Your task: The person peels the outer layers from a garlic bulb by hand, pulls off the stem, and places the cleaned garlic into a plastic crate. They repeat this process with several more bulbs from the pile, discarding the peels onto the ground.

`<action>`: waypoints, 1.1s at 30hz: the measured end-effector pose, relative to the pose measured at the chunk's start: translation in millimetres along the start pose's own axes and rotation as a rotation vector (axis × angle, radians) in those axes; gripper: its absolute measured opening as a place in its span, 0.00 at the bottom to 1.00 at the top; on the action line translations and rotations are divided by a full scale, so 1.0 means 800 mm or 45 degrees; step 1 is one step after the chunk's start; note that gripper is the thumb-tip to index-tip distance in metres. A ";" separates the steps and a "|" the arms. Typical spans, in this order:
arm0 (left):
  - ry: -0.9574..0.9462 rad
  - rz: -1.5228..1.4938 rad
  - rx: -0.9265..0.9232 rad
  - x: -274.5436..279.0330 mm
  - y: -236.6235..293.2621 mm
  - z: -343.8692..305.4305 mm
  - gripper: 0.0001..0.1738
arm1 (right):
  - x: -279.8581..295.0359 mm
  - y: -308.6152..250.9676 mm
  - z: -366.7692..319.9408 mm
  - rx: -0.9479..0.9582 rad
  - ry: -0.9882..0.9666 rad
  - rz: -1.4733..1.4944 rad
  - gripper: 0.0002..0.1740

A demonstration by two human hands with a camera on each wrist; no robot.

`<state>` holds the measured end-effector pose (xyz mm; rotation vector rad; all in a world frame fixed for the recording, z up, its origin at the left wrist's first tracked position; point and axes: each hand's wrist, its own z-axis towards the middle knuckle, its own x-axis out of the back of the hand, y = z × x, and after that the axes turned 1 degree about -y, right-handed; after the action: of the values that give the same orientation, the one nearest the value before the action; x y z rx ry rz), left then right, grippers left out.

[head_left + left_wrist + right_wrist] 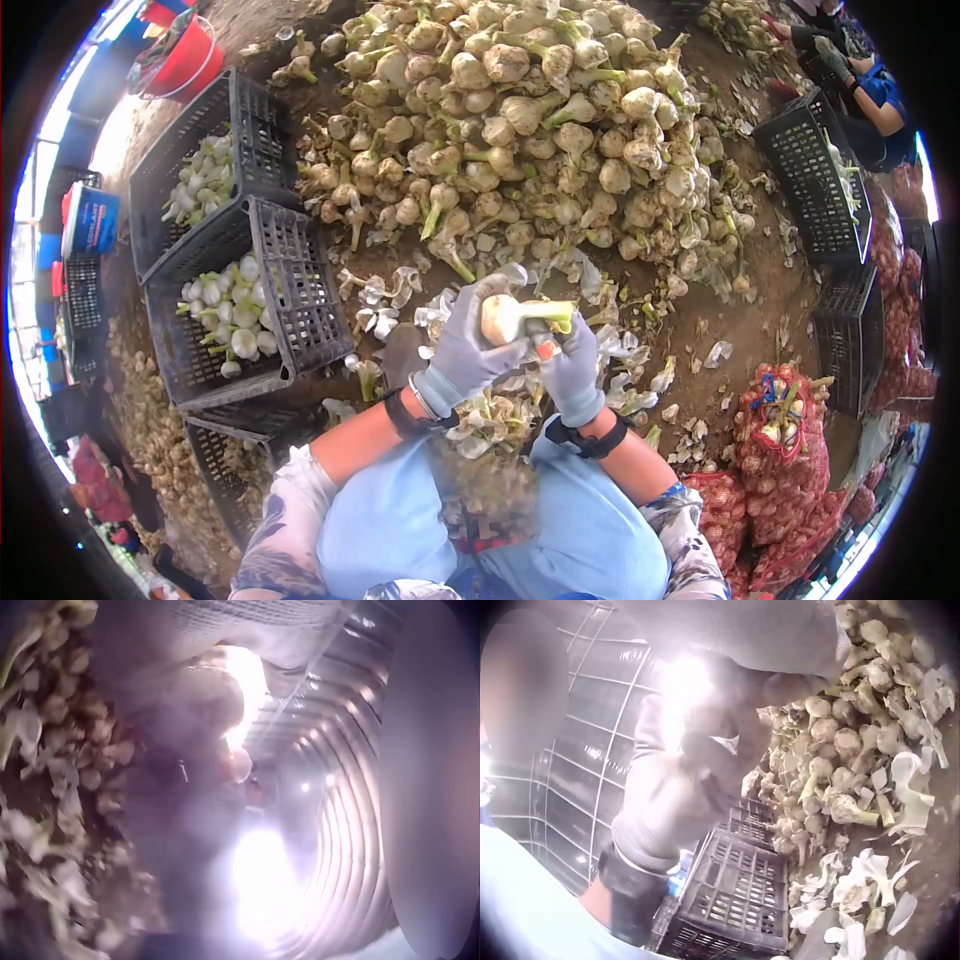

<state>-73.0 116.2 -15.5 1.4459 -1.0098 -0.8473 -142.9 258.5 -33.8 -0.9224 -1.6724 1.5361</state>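
Observation:
A garlic bulb (pixel 497 320) with a thick green-tipped stem lies sideways between two grey-gloved hands, above the person's lap. The left hand (pixel 463 335) grips the bulb from the left, its fingers behind and thumb below. At the stem, the right hand (pixel 572 372) has curled fingers and pinches it near the cut end. A small red-orange patch (pixel 547 350) shows by the right thumb; what it belongs to is hidden. In the right wrist view the left glove (pixel 667 802) appears beyond the right glove (pixel 780 634). Glare blurs the left wrist view.
A large heap of garlic (pixel 520 130) lies ahead. Black crates of cleaned garlic (pixel 235 305) stand at left; another crate (pixel 815 180) stands at right. Peeled skins (pixel 620 365) litter the ground. Red mesh sacks (pixel 785 440) stand at lower right, and another person (pixel 875 100) sits far right.

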 end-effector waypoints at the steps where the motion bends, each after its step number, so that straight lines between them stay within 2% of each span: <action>1: -0.076 -0.223 0.141 0.004 -0.005 -0.001 0.35 | 0.002 -0.002 0.001 -0.056 -0.021 0.066 0.09; 3: -0.225 -0.669 0.425 0.019 -0.025 -0.004 0.30 | 0.005 -0.005 0.001 -0.166 -0.066 0.198 0.09; 4: -0.301 -0.892 0.563 0.024 -0.026 -0.002 0.28 | 0.005 -0.006 0.001 -0.268 -0.055 0.420 0.08; 6: -0.350 -0.998 0.704 0.030 -0.020 0.002 0.29 | 0.003 -0.007 -0.004 -0.470 -0.041 0.867 0.08; 7: -0.372 -1.053 0.778 0.032 -0.018 0.003 0.29 | 0.004 -0.004 -0.006 -0.448 -0.019 0.833 0.08; 8: -0.358 -0.817 0.661 0.029 -0.033 0.011 0.31 | 0.004 0.003 -0.008 -0.427 0.004 0.799 0.08; 11: -0.027 -0.183 0.125 0.009 -0.014 0.007 0.32 | 0.011 0.005 -0.012 -0.335 -0.038 0.513 0.08; 12: 0.007 -0.338 0.307 0.006 -0.009 0.004 0.34 | 0.012 0.002 -0.012 -0.298 -0.072 0.392 0.08; 15: -0.176 -0.472 0.467 0.027 -0.001 0.011 0.32 | 0.018 -0.007 -0.010 -0.516 -0.253 0.762 0.10; 16: -0.267 -0.863 0.573 0.033 -0.005 0.012 0.33 | 0.006 -0.014 -0.012 -0.534 -0.162 1.055 0.11; 19: -0.588 -1.256 0.559 0.038 0.001 0.005 0.45 | 0.016 -0.027 -0.002 -0.783 -0.115 1.571 0.16; 20: -0.637 -1.175 0.563 0.043 -0.003 0.001 0.53 | 0.017 -0.038 -0.002 -0.826 -0.062 1.572 0.22; 23: -0.735 -1.241 0.556 0.043 0.001 0.002 0.54 | 0.041 -0.019 -0.009 -0.742 -0.084 1.607 0.23; 24: -0.697 -1.262 0.582 0.040 0.011 0.002 0.53 | 0.048 -0.012 -0.014 -0.733 -0.074 1.652 0.24; 27: -0.685 -1.034 0.556 0.034 0.007 0.000 0.53 | 0.066 -0.010 -0.018 -0.696 -0.075 1.621 0.28; 28: -0.725 -1.214 0.596 0.035 0.012 0.003 0.51 | 0.068 -0.012 -0.018 -0.703 -0.034 1.507 0.29; 30: -0.641 -1.180 0.551 0.033 0.016 0.003 0.50 | 0.070 -0.015 -0.015 -0.706 0.043 1.274 0.32; 31: -0.597 -1.162 0.527 0.031 0.016 0.004 0.49 | 0.069 -0.015 -0.014 -0.637 -0.058 1.183 0.34; 32: -0.457 -1.140 0.489 0.022 0.009 0.007 0.43 | 0.068 -0.015 -0.013 -0.570 -0.155 1.093 0.36; 33: -0.385 -1.048 0.544 0.022 0.004 0.009 0.40 | 0.066 -0.015 -0.012 -0.502 -0.251 1.002 0.38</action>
<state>-73.1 97.0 -12.5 2.2054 -0.8287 -1.5382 -162.5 307.8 -20.1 -1.8518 -1.9061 1.8509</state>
